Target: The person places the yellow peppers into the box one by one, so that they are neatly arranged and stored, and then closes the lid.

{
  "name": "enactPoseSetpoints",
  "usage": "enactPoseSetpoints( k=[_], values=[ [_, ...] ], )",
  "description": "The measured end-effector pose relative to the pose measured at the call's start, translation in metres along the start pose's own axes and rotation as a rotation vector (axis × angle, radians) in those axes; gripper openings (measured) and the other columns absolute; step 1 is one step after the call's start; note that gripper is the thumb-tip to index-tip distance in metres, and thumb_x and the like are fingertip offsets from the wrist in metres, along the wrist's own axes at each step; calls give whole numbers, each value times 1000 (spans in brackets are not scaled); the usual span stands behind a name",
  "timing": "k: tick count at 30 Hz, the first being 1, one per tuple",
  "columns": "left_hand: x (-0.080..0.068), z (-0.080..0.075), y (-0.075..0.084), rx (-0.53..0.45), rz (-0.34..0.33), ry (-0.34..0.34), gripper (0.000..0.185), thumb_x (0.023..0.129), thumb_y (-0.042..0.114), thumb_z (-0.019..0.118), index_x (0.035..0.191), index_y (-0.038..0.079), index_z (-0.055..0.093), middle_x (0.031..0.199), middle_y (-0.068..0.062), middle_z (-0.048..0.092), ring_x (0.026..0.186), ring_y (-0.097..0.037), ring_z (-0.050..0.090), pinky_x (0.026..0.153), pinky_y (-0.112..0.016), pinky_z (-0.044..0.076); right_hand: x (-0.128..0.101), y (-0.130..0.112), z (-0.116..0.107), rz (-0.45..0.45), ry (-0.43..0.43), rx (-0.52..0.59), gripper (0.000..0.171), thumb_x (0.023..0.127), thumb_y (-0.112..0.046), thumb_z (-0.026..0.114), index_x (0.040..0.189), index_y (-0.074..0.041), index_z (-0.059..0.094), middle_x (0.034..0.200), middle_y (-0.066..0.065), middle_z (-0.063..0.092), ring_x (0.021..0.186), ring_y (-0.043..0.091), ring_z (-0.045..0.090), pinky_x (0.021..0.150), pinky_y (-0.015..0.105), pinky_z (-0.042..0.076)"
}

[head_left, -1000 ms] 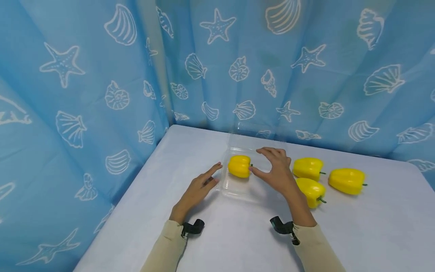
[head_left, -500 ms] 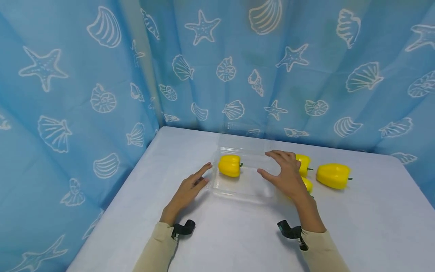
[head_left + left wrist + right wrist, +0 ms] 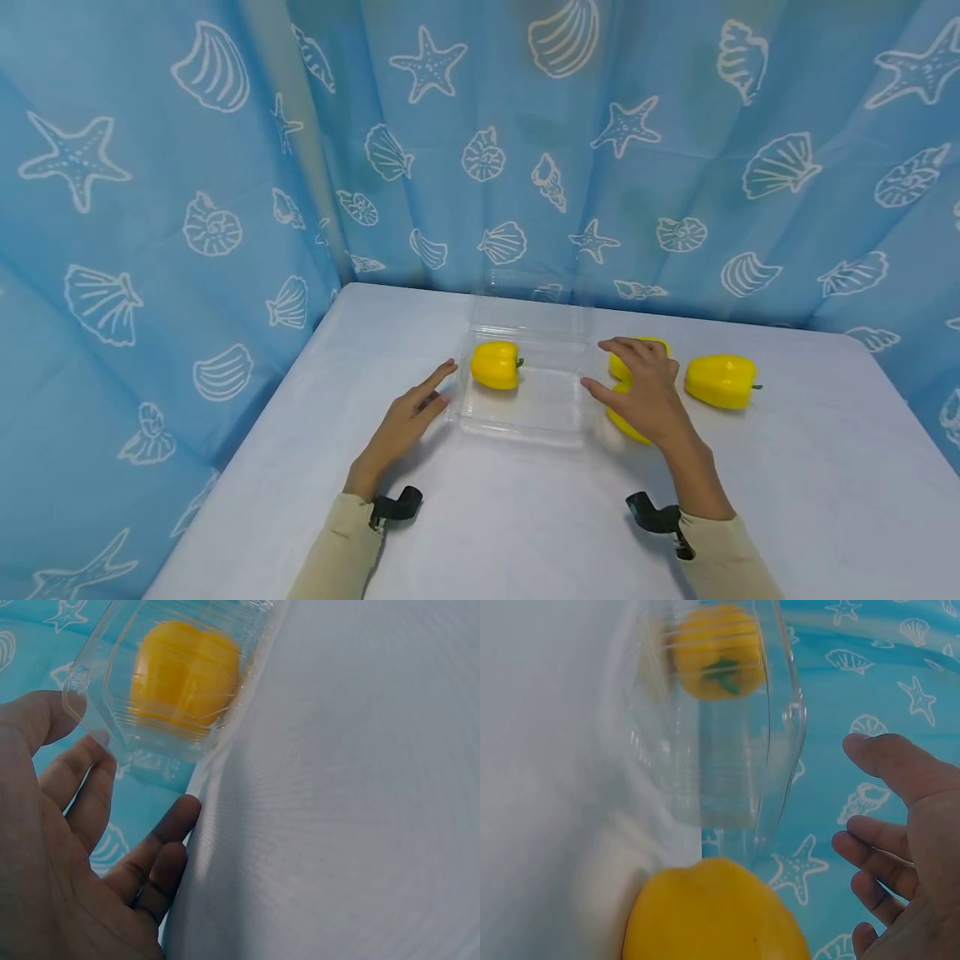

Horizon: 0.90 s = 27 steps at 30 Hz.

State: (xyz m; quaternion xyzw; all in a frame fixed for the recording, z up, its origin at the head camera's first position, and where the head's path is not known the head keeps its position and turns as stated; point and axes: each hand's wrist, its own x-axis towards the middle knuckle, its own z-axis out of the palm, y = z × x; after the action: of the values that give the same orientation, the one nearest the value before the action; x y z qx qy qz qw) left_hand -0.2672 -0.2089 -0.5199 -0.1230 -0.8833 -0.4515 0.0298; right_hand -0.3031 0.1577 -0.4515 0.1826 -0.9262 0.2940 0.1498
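- On the white table (image 3: pixel 525 517): clear plastic box (image 3: pixel 525 400), lid up, one yellow pepper (image 3: pixel 495 365) inside at its left end.
- Left hand (image 3: pixel 408 412) flat, fingers straight, beside the box's left edge, holding nothing.
- Right hand (image 3: pixel 645 392) spread, hovering over two peppers (image 3: pixel 626 421) right of the box; fourth pepper (image 3: pixel 720 381) further right.
- Step looks like reaching for the second pepper; next needs fingers closing round it.
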Motion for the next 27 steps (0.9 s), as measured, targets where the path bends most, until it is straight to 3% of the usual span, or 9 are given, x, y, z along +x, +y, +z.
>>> enactPoseSetpoints(
  k=[12,20,27],
  values=[
    [0,1,5,-16,0,-13,51,105,37,51,155,36,38,158,18,31,119,-23,55,102,-51,42,-15,14,-9,48,-2,-37,60,83,-33,82,133,-6,61,138,17,54,127,40,33,94,62,25],
    [0,1,3,-17,21,-12,51,106,39,50,155,32,39,159,17,32,120,-23,55,102,-50,42,-25,23,-16,72,-20,-44,61,84,-36,81,133,-6,60,140,19,51,127,41,32,94,63,25],
    [-1,1,3,-8,16,-7,51,106,32,51,155,32,39,159,16,33,122,-24,55,103,-52,41,-33,28,-23,89,-17,-39,62,85,-38,80,134,-6,59,140,18,50,129,40,32,95,64,23]
  ],
)
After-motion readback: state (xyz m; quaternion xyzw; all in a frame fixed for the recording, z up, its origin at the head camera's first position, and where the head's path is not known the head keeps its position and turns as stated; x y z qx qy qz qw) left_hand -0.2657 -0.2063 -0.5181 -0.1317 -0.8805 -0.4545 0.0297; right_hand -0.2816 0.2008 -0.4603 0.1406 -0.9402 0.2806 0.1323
